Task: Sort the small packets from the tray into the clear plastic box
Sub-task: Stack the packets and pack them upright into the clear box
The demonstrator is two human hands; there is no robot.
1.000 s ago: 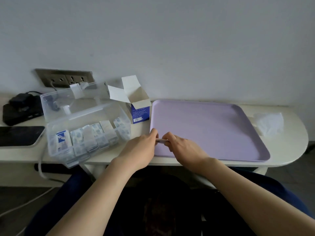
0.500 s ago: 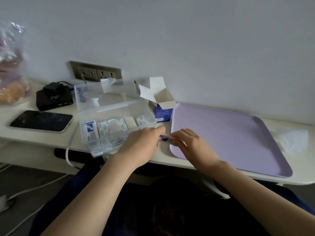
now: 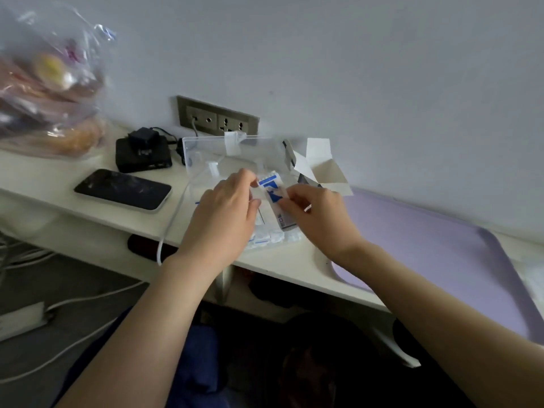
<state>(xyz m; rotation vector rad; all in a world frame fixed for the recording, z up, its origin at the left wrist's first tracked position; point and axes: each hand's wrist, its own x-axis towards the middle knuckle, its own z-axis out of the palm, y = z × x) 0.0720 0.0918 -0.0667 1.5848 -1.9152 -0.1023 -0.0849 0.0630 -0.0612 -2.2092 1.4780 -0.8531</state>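
Head view, a single moment. Centre of frame: a small packet, white with blue print, is held above the clear plastic box, whose lid stands open toward the wall. The left hand pinches the packet's upper left corner between thumb and forefinger. The right hand pinches its right edge about midway down, with the remaining fingers loosely curled. Neither hand holds anything else.

Filed packets show at the near edge of the box, below the hands; their exact compartments are hidden by the hands. The lilac tray lies at right on the desk, and no packet shows on its visible surface. An opened carton stands just beyond the right hand, and a phone lies at left, well apart from the box.

Handling, as judged: the packet appears flat, very light and pliable, a thin sealed sachet that would bend rather than break. Its smooth wrapper may slip from a loose hold. Its edges and corners offer the surest purchase, as here. A two-point pinch should keep it from folding while it is lowered on edge into a slot beside the others.
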